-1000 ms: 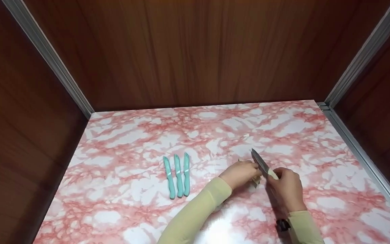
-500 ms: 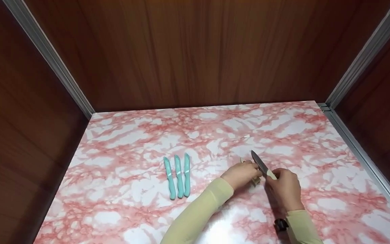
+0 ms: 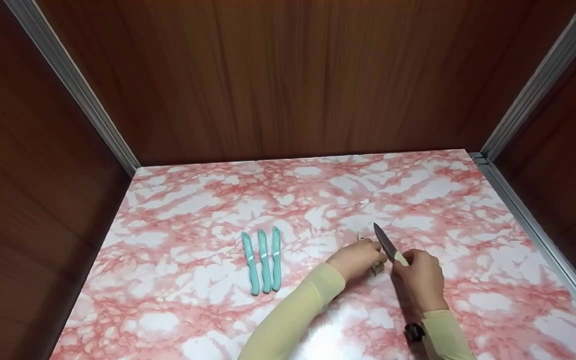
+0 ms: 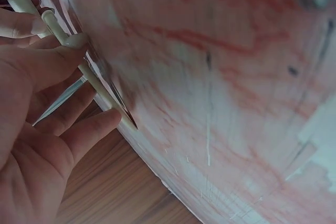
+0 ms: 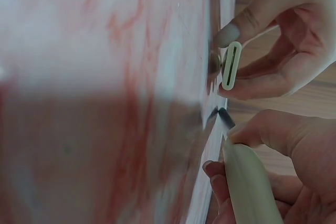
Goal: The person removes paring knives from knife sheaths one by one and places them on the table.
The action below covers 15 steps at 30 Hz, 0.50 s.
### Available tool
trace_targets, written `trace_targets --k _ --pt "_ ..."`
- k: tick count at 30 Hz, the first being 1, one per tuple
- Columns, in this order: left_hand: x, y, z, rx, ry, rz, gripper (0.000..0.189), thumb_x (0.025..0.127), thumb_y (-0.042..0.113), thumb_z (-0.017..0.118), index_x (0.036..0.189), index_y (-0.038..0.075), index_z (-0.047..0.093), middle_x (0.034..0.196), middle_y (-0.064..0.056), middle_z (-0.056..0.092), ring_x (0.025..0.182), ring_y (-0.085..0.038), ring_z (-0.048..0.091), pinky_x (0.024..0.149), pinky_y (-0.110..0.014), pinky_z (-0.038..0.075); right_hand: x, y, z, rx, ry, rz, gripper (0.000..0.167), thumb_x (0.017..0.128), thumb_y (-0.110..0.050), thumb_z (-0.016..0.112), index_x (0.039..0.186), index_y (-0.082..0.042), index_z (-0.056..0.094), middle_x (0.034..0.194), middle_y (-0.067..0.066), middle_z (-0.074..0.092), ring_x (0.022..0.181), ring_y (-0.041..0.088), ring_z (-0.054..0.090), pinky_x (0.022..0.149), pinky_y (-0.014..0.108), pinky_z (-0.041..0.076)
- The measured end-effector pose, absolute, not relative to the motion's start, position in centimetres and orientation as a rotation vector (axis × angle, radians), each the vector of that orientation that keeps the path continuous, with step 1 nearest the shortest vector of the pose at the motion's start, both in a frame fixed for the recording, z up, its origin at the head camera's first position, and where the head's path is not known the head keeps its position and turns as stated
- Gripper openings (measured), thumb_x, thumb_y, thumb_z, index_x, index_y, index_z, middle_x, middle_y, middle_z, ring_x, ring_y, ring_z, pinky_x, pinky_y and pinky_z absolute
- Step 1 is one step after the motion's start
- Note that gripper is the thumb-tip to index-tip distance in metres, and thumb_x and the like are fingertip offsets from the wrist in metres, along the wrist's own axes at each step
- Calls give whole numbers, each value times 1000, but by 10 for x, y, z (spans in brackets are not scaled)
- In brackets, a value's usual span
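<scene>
My right hand (image 3: pixel 422 277) grips a knife (image 3: pixel 387 242) by its pale green handle (image 5: pixel 249 182), thumb near the blade. The dark blade points away, tilted leftward. Beside it, my left hand (image 3: pixel 358 257) pinches a slotted pale green piece (image 5: pixel 231 66). Its narrow slotted end faces the right wrist camera; the fingers hide much of it. In the left wrist view a pale tapered blade-like strip (image 4: pixel 60 99) shows below those fingers; I cannot tell what it belongs to. Left of the hands lie 3 teal knives (image 3: pixel 264 265), side by side, handles toward me.
The table (image 3: pixel 183 200) has a red and white marbled top. Dark wood panels (image 3: pixel 278 80) rise behind it and at both sides, with metal rails in the corners. A small black device (image 3: pixel 414 332) sits at my right wrist.
Both hands stay almost in place. The knife tip has shifted slightly toward me, and the slotted pale green piece has turned a little in my left hand. The teal knives lie as before.
</scene>
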<state>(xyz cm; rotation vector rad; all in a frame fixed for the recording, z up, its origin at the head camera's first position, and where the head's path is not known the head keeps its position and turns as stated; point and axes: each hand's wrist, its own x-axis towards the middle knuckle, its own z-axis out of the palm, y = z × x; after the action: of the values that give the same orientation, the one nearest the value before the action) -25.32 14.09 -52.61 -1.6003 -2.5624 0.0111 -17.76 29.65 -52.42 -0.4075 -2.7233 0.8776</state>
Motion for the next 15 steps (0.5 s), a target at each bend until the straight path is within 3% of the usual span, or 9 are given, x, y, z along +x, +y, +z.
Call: trace_targets --k 5,15 --pt "-253 140 -527 -1611 -2561 5 17 85 19 71 97 31 71 98 7 60 93 -11 55 86 -20 45 -177 297 -525 -406 -2723 868 9 78 -15 69 76 -6 68 63 3 59 54 21 49 48 33 37" --pt "-251 139 -525 -1624 -2612 -31 20 84 17 73 99 31 71 99 6 56 91 -11 53 83 -21 46 -180 297 -529 -409 -2735 891 16 76 -15 69 83 -1 67 71 8 61 58 24 52 50 37 41"
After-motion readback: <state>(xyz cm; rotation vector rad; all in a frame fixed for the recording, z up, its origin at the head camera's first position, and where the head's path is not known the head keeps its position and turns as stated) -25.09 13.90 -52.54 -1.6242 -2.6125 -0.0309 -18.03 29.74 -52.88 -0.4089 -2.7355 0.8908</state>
